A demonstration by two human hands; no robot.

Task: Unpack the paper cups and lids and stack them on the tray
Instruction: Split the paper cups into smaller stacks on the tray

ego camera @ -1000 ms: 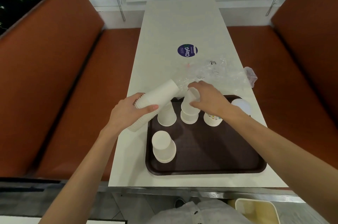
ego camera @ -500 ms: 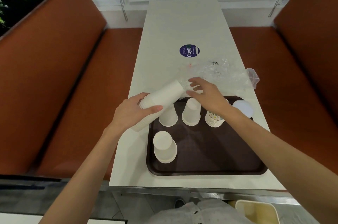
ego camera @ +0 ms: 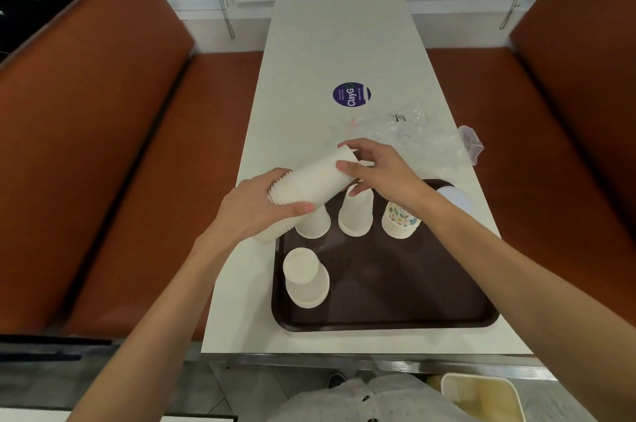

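Cups nested in a long white stack (ego camera: 311, 185) lie tilted in the air, over the edge of the tray (ego camera: 395, 304). The left hand (ego camera: 254, 211) is wrapped round the stack's open, rimmed end, thumb across the near side. The right hand (ego camera: 382, 170) pinches the closed end between thumb and forefinger, its other fingers loosely curled. The step in hand seems to be drawing a cup off the stack; the next move likely calls for a firm left grip while the right hand slides the end cup free without dragging its neighbours along, then sets it rim down on the tray. Under the hands three white cups stand inverted: one (ego camera: 305, 278) nearest the person, one (ego camera: 314, 223) just beneath the left thumb, one (ego camera: 356, 215) below the right palm. Right of these, by the right wrist, sits a patterned stack (ego camera: 401, 220), and past it a white lid (ego camera: 454, 199). Beyond the right hand crumpled plastic wrap (ego camera: 416, 135) lies on the long pale table (ego camera: 337, 42), past a round purple sticker (ego camera: 351, 94). Orange benches flank the table, one (ego camera: 86, 153) left of the left arm, one (ego camera: 571, 104) right of the right arm.
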